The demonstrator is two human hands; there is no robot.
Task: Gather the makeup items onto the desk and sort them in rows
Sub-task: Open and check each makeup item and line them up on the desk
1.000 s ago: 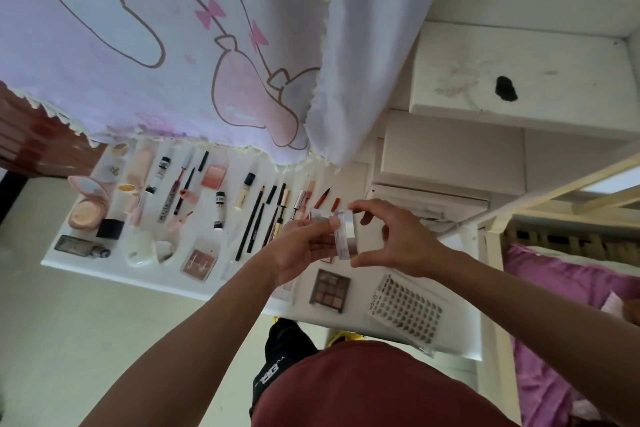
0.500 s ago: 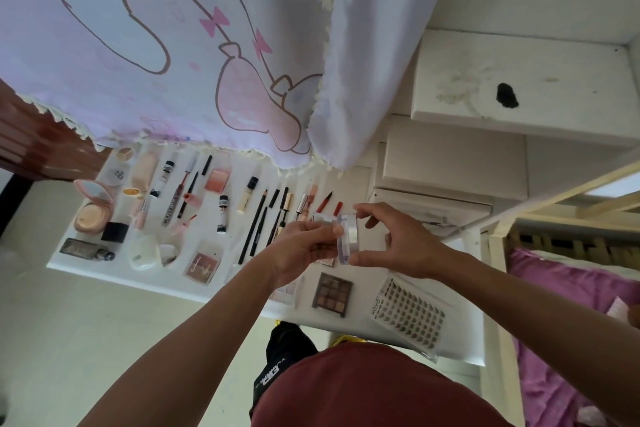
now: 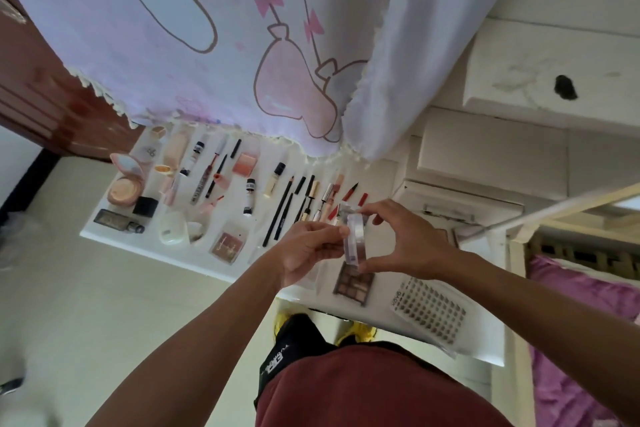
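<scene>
Both hands hold one small clear round jar (image 3: 355, 239) on edge above the white desk (image 3: 145, 248). My left hand (image 3: 306, 255) grips its left face, and my right hand (image 3: 403, 241) pinches its rim between thumb and fingers. On the desk lie rows of makeup: a pink powder compact (image 3: 125, 180), several pencils and liners (image 3: 282, 210), lipsticks (image 3: 348, 199), a blush palette (image 3: 227, 247), a brown eyeshadow palette (image 3: 353, 282) below the jar, and a lash tray (image 3: 429, 310) at the right.
A lilac cartoon-print curtain (image 3: 214, 45) hangs over the desk's far edge. White drawers and shelves (image 3: 491, 156) stand to the right, and a bed with a purple sheet (image 3: 585, 315) at far right. A brown wooden door (image 3: 38, 94) stands at left.
The hands and jar stay together over the desk. The right thumb has moved lower on the jar's rim. The camera has tilted slightly, shifting the scene.
</scene>
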